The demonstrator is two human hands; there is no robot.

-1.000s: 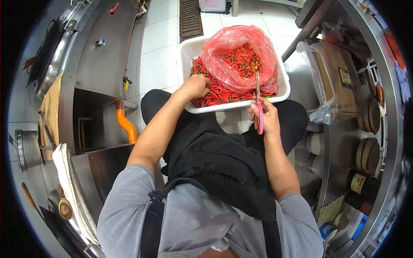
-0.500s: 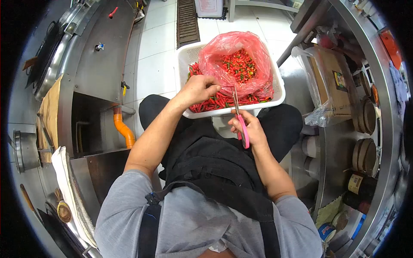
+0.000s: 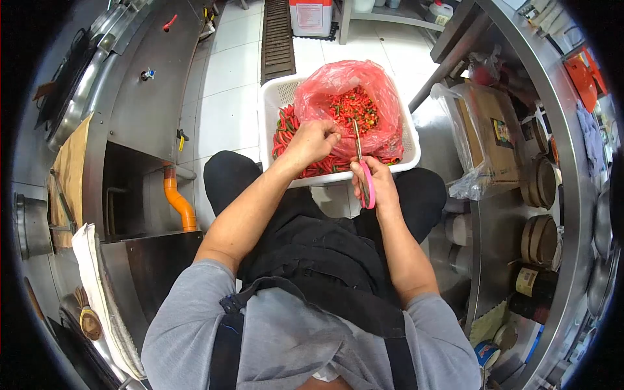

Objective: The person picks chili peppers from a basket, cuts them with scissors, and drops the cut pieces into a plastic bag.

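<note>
A white perforated basket (image 3: 270, 104) sits in front of my knees, with whole red chilies (image 3: 286, 127) along its left and near sides. In it lies an open pink plastic bag (image 3: 315, 88) holding cut chili pieces (image 3: 354, 107). My left hand (image 3: 314, 140) is over the bag's near left edge, fingertips pinched on a thin red chili (image 3: 348, 136) that reaches toward the blades. My right hand (image 3: 378, 182) is wrapped round the pink handles of the scissors (image 3: 368, 184), whose blades point away over the bag.
Steel cabinets with an orange pipe (image 3: 177, 200) stand at the left. At the right, a steel shelf holds a plastic-wrapped cardboard box (image 3: 491, 130), round containers and bottles. A floor drain grate (image 3: 277, 42) and a white container (image 3: 311, 18) lie beyond the basket.
My left hand has come up from the loose chilies to the bag's edge. The scissors moved left from the bag's right side toward my left hand. The view has shifted slightly.
</note>
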